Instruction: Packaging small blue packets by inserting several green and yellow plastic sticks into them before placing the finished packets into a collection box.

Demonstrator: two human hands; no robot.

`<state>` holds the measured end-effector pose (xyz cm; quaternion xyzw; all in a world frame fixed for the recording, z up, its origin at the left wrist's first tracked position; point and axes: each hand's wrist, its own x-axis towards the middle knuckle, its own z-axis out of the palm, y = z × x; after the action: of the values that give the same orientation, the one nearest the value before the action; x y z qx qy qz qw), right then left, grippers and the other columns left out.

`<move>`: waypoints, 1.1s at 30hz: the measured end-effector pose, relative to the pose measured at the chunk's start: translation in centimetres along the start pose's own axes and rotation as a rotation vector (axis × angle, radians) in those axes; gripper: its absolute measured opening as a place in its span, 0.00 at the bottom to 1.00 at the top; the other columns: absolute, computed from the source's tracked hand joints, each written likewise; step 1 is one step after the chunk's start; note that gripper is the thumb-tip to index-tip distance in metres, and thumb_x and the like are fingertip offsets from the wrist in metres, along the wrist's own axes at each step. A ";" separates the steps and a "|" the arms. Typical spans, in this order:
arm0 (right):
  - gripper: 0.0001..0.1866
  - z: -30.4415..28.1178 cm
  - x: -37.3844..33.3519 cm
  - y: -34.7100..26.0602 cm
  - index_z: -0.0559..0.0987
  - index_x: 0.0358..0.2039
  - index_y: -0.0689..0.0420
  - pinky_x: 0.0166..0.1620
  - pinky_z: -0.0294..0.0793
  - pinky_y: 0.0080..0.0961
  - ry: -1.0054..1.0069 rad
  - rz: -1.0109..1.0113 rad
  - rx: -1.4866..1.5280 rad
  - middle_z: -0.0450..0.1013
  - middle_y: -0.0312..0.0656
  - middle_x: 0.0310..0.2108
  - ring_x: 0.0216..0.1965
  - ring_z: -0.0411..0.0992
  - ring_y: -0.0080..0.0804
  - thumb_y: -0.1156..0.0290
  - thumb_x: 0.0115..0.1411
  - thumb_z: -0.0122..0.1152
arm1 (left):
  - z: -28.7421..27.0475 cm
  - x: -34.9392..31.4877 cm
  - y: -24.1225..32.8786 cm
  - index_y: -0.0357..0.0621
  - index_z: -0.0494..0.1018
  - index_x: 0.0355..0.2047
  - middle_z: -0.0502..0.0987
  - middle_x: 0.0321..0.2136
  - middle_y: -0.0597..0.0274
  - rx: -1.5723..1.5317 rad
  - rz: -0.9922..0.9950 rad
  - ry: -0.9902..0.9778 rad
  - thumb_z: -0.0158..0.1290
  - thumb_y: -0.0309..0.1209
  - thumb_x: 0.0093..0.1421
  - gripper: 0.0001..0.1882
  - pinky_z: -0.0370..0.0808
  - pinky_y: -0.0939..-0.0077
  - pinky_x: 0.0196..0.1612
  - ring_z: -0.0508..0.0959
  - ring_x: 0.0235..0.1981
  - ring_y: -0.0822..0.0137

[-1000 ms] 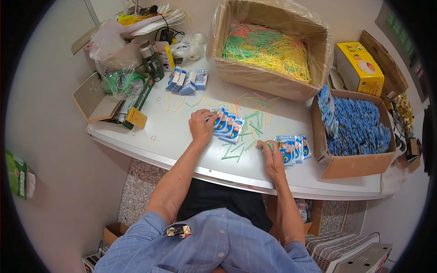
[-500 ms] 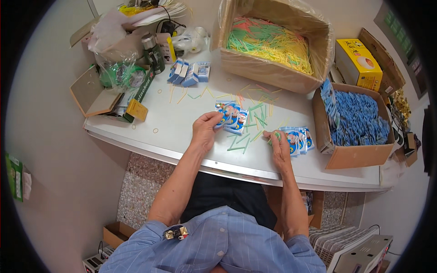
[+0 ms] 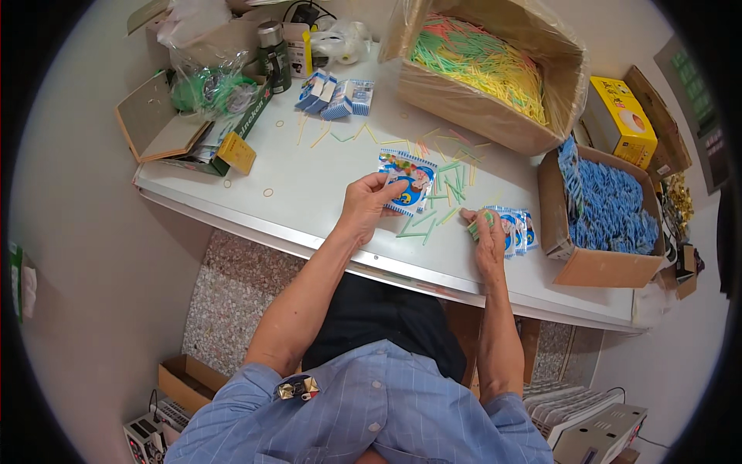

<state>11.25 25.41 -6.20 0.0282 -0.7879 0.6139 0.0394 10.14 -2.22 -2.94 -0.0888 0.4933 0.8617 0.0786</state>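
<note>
My left hand [image 3: 369, 203] pinches a blue and white printed packet [image 3: 407, 172] by its lower left side, thumb on top; whether more packets lie under it I cannot tell. My right hand [image 3: 488, 246] has its fingers closed around a few short green sticks [image 3: 481, 225], possibly thin plastic straws. Touching or just beside that hand, several like packets [image 3: 518, 230] lie overlapped on the table. Between my hands, loose green sticks [image 3: 454, 184] are scattered on the white tabletop [image 3: 309, 182].
Behind stands a large plastic-lined box [image 3: 479, 108] of coloured sticks. At right, a carton [image 3: 610, 271] is full of blue packets, near a yellow box [image 3: 624, 116]. Small blue-white boxes [image 3: 337, 97], a dark flask [image 3: 273, 56] and a cluttered carton [image 3: 189, 164] occupy the left.
The fanned packets at my left hand now appear as one facing packet, held up with the thumb across it. My right hand stays near the overlapped packets. The whole view has shifted slightly.
</note>
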 end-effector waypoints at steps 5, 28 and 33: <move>0.14 -0.4 0.3 -0.2 0.71 0.46 0.61 0.65 0.64 0.34 0.013 -0.016 0.338 0.78 0.51 0.48 0.56 0.73 0.38 0.62 0.74 0.47 | 1.1 -0.6 -0.6 0.35 0.82 0.37 0.83 0.29 0.63 0.046 0.099 -0.043 0.63 0.31 0.61 0.10 0.79 0.80 0.35 0.81 0.30 0.76; 0.10 5.2 1.8 -11.6 0.67 0.47 0.58 0.70 0.56 0.46 -0.148 -0.335 0.662 0.75 0.59 0.52 0.64 0.66 0.52 0.65 0.75 0.43 | 2.5 -1.9 -0.9 0.35 0.83 0.40 0.84 0.30 0.60 0.385 0.353 -0.317 0.61 0.28 0.62 0.10 0.75 0.81 0.36 0.80 0.31 0.77; 0.10 4.5 1.6 -10.6 0.68 0.45 0.58 0.68 0.60 0.45 -0.172 -0.265 0.579 0.75 0.59 0.52 0.65 0.65 0.51 0.64 0.74 0.44 | 3.3 -1.2 -1.7 0.34 0.83 0.40 0.84 0.31 0.60 0.394 0.283 -0.278 0.62 0.28 0.61 0.10 0.76 0.82 0.37 0.80 0.32 0.77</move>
<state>10.47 18.45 3.09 0.1923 -0.5706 0.7973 0.0428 11.42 1.38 -2.46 0.1170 0.6432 0.7556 0.0399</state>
